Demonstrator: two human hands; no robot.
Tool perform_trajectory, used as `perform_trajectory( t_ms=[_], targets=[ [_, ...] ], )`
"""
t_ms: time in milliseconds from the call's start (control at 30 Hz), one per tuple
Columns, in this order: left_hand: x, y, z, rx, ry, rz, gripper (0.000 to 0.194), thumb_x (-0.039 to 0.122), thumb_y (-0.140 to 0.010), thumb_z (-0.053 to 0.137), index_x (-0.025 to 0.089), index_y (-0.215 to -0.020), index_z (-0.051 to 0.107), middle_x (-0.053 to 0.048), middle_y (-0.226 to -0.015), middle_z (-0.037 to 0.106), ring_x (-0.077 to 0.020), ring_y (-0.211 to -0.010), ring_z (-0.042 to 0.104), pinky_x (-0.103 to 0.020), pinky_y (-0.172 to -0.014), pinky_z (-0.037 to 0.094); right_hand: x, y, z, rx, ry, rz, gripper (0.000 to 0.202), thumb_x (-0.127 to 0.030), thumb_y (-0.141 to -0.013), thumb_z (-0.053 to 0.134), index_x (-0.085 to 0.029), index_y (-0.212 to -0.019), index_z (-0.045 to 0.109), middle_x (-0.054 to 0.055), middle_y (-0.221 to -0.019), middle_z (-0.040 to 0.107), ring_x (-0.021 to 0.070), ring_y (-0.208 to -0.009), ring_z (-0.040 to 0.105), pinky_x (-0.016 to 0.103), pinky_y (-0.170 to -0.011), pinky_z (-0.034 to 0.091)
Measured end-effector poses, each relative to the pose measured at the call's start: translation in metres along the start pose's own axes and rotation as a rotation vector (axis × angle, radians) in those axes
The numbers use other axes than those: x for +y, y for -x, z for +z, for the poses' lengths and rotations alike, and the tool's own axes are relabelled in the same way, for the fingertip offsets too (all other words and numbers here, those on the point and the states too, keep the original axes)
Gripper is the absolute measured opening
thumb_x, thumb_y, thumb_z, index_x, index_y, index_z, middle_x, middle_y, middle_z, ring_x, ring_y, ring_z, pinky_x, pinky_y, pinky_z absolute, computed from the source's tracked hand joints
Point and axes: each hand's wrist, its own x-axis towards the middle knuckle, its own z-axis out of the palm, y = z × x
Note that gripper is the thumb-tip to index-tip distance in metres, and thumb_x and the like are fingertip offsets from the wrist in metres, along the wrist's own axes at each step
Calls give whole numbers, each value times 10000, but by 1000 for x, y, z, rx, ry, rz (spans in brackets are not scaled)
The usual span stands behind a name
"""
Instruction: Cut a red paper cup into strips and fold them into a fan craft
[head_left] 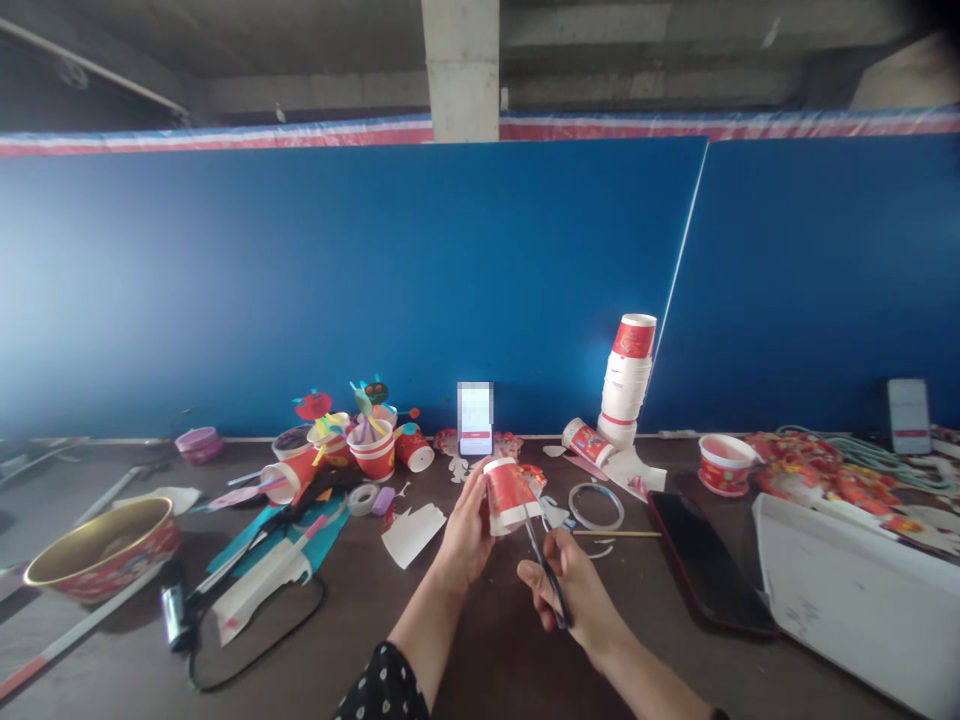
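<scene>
Near the middle of the table, my left hand (466,530) is closed around the left side of a red and white paper cup (511,492). The cup is upside down, its white base at the top. In my right hand (574,590) is a pair of scissors (546,565) with dark handles. Its blades point up and away from me and meet the cup's lower right edge. Whether the blades have cut into the paper I cannot tell. White paper scraps (553,514) lie just right of the cup.
Behind my hands a phone (475,420) stands upright. At left are decorated paper cups (371,455), a gold-rimmed bowl (105,550) and a glue gun (176,610). On the right, a tall cup stack (628,385), a tape roll (596,507), a dark phone (709,565) and a white box (862,600).
</scene>
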Motion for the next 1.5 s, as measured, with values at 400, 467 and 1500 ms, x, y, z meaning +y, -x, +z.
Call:
perform_trajectory(
  t_ms=[400, 467, 1500],
  targets=[
    [-1, -1, -2, -20, -29, -16, 477, 501, -772, 603, 209, -1144, 536, -76, -914, 643, -175, -690, 613, -237, -539, 464, -4, 6, -3, -7, -48, 9, 504, -624, -693, 591, -246, -786, 271, -110, -466, 490, 46, -332, 388, 158, -355, 166],
    [-1, -1, -1, -15, 2, -39, 474, 489, -772, 610, 215, -1150, 529, -77, -900, 648, -176, -674, 611, -231, -519, 454, -5, 5, -3, 7, -68, 31, 509, -636, -685, 589, -246, -779, 275, -109, -468, 489, 47, -335, 390, 158, -361, 157],
    [1, -1, -5, -19, 18, 17, 500, 464, -768, 632, 207, -1180, 515, -85, -987, 643, -202, -772, 625, -249, -588, 484, -2, 3, -2, 18, 4, -33, 524, -600, -648, 646, -250, -753, 269, -128, -430, 454, 55, -316, 380, 166, -348, 246]
  ],
)
